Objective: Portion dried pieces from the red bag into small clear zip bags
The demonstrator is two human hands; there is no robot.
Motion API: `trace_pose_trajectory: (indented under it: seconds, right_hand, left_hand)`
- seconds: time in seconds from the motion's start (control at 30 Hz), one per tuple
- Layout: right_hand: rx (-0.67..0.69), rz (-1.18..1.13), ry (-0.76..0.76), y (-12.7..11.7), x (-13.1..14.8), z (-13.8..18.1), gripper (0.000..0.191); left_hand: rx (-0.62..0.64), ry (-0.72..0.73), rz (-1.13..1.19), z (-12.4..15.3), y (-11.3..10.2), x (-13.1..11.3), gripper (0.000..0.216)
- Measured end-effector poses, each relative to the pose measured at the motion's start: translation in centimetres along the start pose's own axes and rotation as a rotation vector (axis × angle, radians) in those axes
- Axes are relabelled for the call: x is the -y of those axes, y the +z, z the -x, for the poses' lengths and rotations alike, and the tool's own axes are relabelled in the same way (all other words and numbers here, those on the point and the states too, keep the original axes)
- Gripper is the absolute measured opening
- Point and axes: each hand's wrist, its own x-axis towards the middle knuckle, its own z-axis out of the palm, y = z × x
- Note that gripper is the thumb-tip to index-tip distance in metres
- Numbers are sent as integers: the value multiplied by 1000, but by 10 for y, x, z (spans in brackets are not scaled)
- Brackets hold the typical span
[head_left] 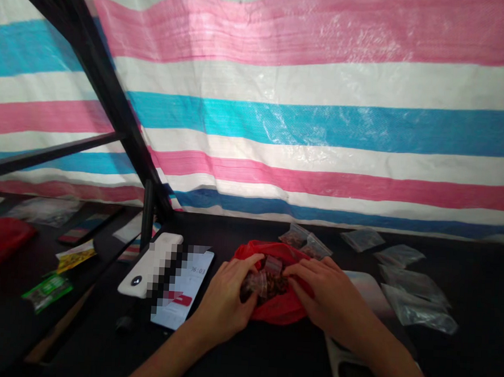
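A red plastic bag lies open on the dark table, with dark brown bits inside it. My left hand is at the bag's left side, fingers closed on a small clear pouch held over the opening. My right hand rests on the bag's right side, its fingers curled and pinching at the brown bits next to the pouch mouth. What the right fingertips hold is too small to make out.
A phone with a lit screen and a white power bank lie left of the bag. Several small clear pouches lie at the right, two filled ones behind the bag. A white scale sits under my right forearm. Black frame bars rise at left.
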Motion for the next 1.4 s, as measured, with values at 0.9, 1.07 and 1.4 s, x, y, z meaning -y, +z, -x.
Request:
trace_pose_trajectory:
  seconds: [0.9,1.07,1.4]
  right_hand:
    - [-202,-475,35,22,34,-1,51]
    - [-341,-682,35,-1,16,-5,35]
    - [-156,-247,82,-35,-78,75,29]
  left_hand:
    - [-437,76,324,12,18,-14,48]
    - [-588,343,45,9,-1,-21,54]
    - [157,544,-551,47,-37,-5,41]
